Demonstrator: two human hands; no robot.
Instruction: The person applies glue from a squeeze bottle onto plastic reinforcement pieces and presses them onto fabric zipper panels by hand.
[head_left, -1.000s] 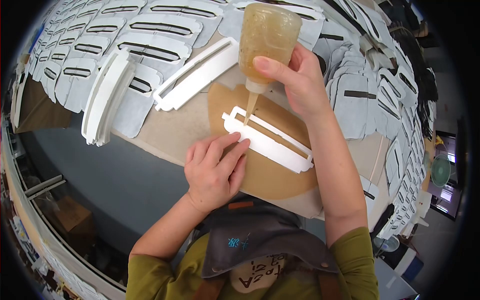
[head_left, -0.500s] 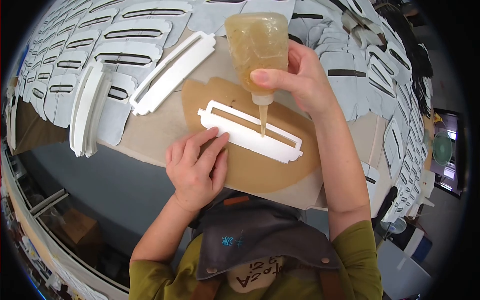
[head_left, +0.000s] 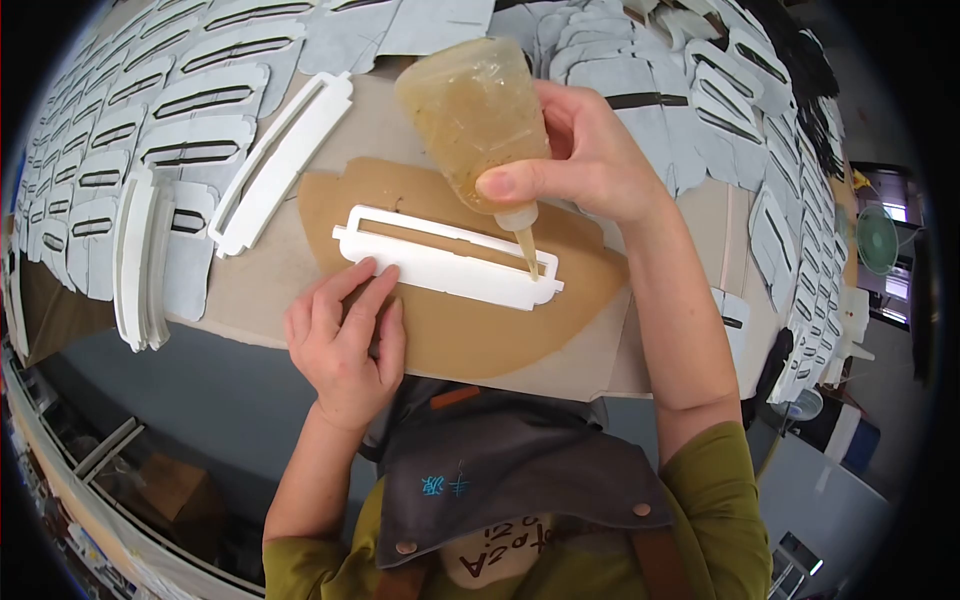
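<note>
My right hand (head_left: 590, 150) grips a translucent squeeze bottle (head_left: 470, 120) of yellowish liquid, upside down and tilted. Its narrow nozzle tip meets the right end of a white slotted strip (head_left: 440, 268). The strip, with a long rectangular opening along its far side, lies on a brown oval-like sheet (head_left: 470, 345). At the strip's near left edge, my left hand (head_left: 345, 335) rests its index and middle fingertips, the fingers apart and holding nothing. I cannot make out any liquid on the white surface.
Another white slotted strip (head_left: 285, 165) lies at the upper left, beside a stack of similar strips (head_left: 140, 265). Rows of pale grey slotted pieces (head_left: 205, 97) cover the table's far and left parts, with more on the right. A cardboard box (head_left: 175, 500) sits below the table.
The bottle's nozzle has travelled from the middle of the white strip to its right end, and the bottle now leans more. My left fingertips stay at the strip's edge; the whole view has shifted somewhat.
</note>
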